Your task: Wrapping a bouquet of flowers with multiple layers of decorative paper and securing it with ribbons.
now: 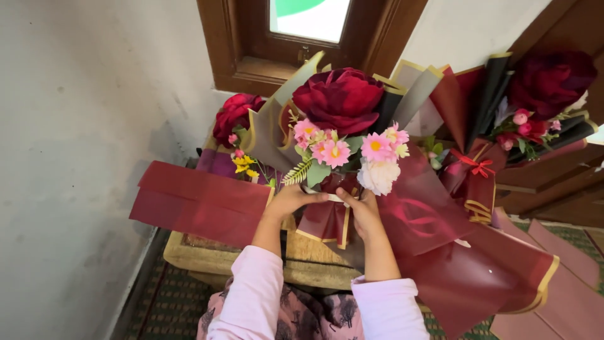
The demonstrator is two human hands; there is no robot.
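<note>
A bouquet (340,126) stands upright in front of me: a big dark red rose above small pink daisies, a white flower and green leaves, wrapped in grey and dark red paper with gold edges. My left hand (290,200) grips the gathered neck of the bouquet from the left. My right hand (363,211) grips the same neck from the right, thumb up against a pale strip wound around the stems. Both pink sleeves reach in from the bottom edge. The lower stems are hidden by wrapping and hands.
A second wrapped bouquet (535,107) with a red bow leans at the right. A third red rose bunch (236,119) lies at the left. Loose dark red wrapping sheets (195,201) spread over a low wooden table (189,252). A wooden window frame (251,56) and pale wall (82,126) stand behind.
</note>
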